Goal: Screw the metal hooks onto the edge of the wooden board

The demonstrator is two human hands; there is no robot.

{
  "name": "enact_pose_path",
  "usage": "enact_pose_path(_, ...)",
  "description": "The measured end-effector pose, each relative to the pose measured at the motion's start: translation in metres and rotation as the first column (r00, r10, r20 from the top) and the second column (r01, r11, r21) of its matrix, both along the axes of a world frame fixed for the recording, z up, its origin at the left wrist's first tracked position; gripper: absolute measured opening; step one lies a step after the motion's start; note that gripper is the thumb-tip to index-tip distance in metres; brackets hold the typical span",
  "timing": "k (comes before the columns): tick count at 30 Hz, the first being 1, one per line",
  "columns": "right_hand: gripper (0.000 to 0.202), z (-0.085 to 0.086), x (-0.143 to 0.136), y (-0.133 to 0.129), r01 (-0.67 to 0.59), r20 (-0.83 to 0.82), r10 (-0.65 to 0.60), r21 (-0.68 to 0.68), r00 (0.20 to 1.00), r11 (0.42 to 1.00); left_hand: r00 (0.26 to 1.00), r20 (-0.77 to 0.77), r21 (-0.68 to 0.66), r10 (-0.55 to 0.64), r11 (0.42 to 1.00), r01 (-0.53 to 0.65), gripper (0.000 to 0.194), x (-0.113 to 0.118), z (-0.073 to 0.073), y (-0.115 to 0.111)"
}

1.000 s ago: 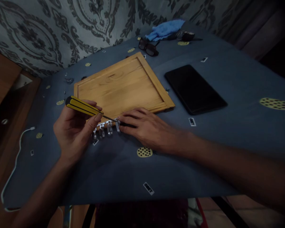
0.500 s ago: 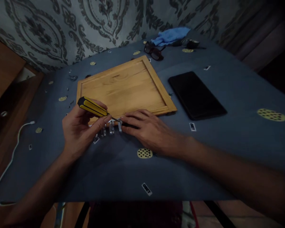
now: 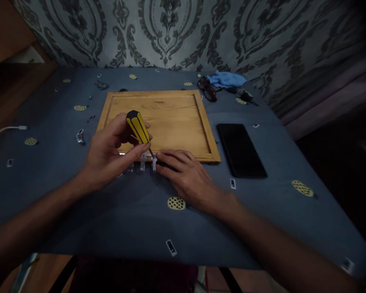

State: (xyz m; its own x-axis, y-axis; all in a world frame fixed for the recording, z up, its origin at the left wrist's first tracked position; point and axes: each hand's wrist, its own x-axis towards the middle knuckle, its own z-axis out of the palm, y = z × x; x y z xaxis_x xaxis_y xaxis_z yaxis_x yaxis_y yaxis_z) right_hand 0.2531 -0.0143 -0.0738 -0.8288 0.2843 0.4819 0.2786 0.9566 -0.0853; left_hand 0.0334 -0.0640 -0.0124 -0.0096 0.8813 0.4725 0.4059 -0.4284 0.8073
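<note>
Got the left grip [image 3: 108, 152] wrapped around a yellow-and-black screwdriver [image 3: 138, 127] right now, fingers and thumb closed on the handle. It's all happening at the near edge of the wooden panel [image 3: 158, 122], so I'll place everything by that. The panel lies flat with its raised frame facing up, on a worktop [image 3: 125, 228] covered in dark blue with yellow spotted prints.

The screwdriver's tilted, butt end over the panel, shaft running down and to the right to the near edge. The tip is at the rightmost visible piece in a row of metal hooks [image 3: 154, 164] there, and they hang out past the edge toward me. Can't tell from my feed if the tip is actually seated in a screw, too small and dim.

My right grip [image 3: 190, 177] lies palm down over the same near edge, fingertips just beside that last hook. From this angle I can't say whether it's pinching anything or only resting on the wood.

Other stuff: a black tablet-like device [image 3: 241, 150] sits just right of the panel. Past the far right corner there's a pair of sunglasses [image 3: 206, 88] with a blue cloth [image 3: 227, 79] just behind. Left of the panel I've got a few shiny metal bits [image 3: 79, 136], some tiny dark pieces [image 3: 90, 119] behind them, and a white cable end [image 3: 22, 127] farther out.
</note>
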Motion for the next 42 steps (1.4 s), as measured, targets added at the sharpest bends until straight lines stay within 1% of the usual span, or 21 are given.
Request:
enact_pose_path(5,0.031,-0.0002,0.0009,0.0006,0.005,0.022,-0.004,-0.007,1.000,1.000,0.998,0.019,0.025,-0.053,0.998,0.052,0.026,-0.0002,0.0003,0.0017)
enact_pose_path(10,0.031,0.0007,0.0008,0.0000,-0.014,0.007,0.015,-0.022,1.000,1.000,0.996,0.016,0.005,-0.087,0.996,0.087,0.026,-0.0022,0.0009,0.0019)
enact_pose_path(13,0.032,0.0019,0.0005,-0.0005,-0.009,0.009,0.009,-0.020,1.000,1.000,0.994,0.050,-0.013,-0.096,0.995,0.097,0.027,-0.0018,0.0002,0.0013)
enact_pose_path(17,0.033,0.0026,0.0008,-0.0005,-0.002,0.016,0.003,-0.029,1.000,1.000,0.991,0.123,-0.082,-0.057,0.994,0.068,0.026,0.0018,-0.0012,-0.0007)
enact_pose_path(20,0.034,0.0025,0.0014,-0.0006,-0.008,0.020,0.009,-0.054,1.000,0.998,0.992,0.123,-0.115,-0.006,0.993,0.020,0.022,0.0044,-0.0013,-0.0023)
enact_pose_path(22,0.035,0.0022,0.0015,-0.0006,-0.014,0.016,0.015,-0.075,1.000,0.997,0.996,0.081,-0.106,0.030,0.994,-0.021,0.020,0.0047,-0.0010,-0.0025)
enact_pose_path(25,0.035,0.0017,0.0012,-0.0004,-0.018,0.007,0.019,-0.079,1.000,0.997,0.998,0.018,-0.041,0.063,0.997,-0.063,0.018,0.0036,-0.0014,-0.0019)
enact_pose_path(28,0.032,0.0017,0.0008,0.0000,-0.021,-0.003,0.021,-0.062,1.000,0.998,0.998,0.036,-0.001,0.060,0.998,-0.060,0.019,0.0031,-0.0026,-0.0019)
enact_pose_path(32,0.031,0.0016,0.0004,-0.0001,-0.018,-0.006,0.017,-0.056,1.000,0.998,0.993,0.095,-0.022,0.074,0.997,-0.072,0.023,0.0051,-0.0018,-0.0034)
enact_pose_path(36,0.028,0.0009,-0.0002,-0.0001,-0.012,-0.018,0.011,-0.015,1.000,1.000,0.988,0.145,-0.056,0.051,0.997,-0.043,0.025,0.0063,0.0013,-0.0039)
enact_pose_path(39,0.029,0.0006,-0.0002,0.0001,-0.007,-0.017,0.007,-0.013,1.000,1.000,0.992,0.126,-0.057,0.014,0.998,-0.007,0.026,0.0051,0.0023,-0.0038)
enact_pose_path(42,0.030,0.0001,0.0003,0.0003,-0.014,-0.019,0.013,-0.020,1.000,1.000,0.995,0.098,-0.008,-0.027,1.000,0.028,0.028,0.0039,0.0028,-0.0039)
